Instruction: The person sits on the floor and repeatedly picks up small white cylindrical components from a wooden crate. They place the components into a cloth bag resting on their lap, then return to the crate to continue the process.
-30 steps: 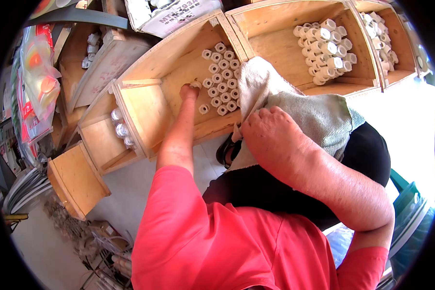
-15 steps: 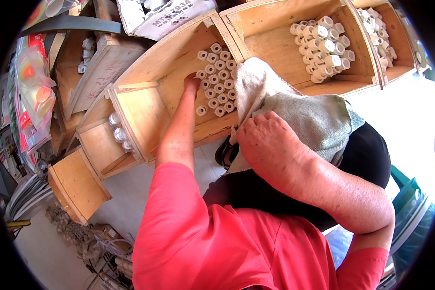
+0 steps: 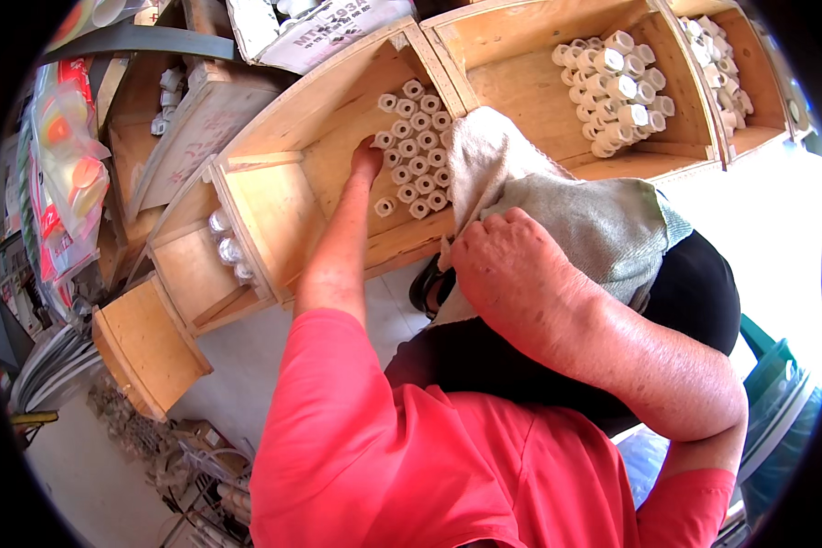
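My left hand (image 3: 366, 160) reaches down into an open wooden bin (image 3: 292, 203). Its fingers are curled at a white hexagonal pipe fitting (image 3: 383, 141) on the left side of a cluster. Several such fittings (image 3: 426, 142) stand on end there in close rows, their round holes facing up. My right hand (image 3: 511, 251) is closed, knuckles up, on a grey-beige cloth (image 3: 586, 219). The cloth lies over my black-trousered knee, and one corner covers the bin's front edge. The undersides of the right fingers are hidden.
A second wooden bin (image 3: 507, 96) on the right holds a heap of white fittings (image 3: 616, 87), and another bin (image 3: 749, 64) stands beyond it. Clear-wrapped parts (image 3: 231, 245) sit in a smaller box on the left. A white carton (image 3: 347, 32) stands behind, and plastic bags (image 3: 64, 173) hang at far left.
The view has shifted very slightly. Both hands keep nearly the same places, the left at the edge of the fittings and the right on the cloth.
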The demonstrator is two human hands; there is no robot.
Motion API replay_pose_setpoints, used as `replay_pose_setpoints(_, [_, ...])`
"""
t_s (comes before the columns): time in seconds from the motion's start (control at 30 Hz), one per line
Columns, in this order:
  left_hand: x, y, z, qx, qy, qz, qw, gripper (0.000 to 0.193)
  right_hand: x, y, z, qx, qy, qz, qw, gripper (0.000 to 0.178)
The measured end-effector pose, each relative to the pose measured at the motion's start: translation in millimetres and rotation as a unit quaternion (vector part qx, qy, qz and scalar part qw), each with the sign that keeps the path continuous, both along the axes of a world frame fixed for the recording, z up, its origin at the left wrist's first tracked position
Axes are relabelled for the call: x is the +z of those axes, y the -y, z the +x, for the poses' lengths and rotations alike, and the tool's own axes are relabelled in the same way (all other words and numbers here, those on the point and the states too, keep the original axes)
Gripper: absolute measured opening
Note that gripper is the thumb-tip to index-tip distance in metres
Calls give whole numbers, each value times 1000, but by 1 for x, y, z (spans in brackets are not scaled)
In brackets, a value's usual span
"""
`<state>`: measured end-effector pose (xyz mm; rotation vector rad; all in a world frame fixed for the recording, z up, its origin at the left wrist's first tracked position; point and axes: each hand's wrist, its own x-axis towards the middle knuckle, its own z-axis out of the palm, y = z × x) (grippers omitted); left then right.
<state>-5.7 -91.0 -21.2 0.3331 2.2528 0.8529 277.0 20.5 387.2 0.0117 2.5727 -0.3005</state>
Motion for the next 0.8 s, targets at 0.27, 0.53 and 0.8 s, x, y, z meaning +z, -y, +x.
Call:
replay_pose_setpoints(0.27, [34, 34, 0, -186, 91, -206, 956, 50, -12, 3, 7, -14, -56, 12, 998, 18])
replay_pose_setpoints(0.53, [31, 60, 27, -222, 164, -250, 928, 47, -9, 2, 5, -1, -45, 12, 999, 20])
replay_pose_setpoints(0.8, [19, 57, 31, -183, 81, -216, 956, 28, -8, 0, 5, -5, -37, 4, 999, 19])
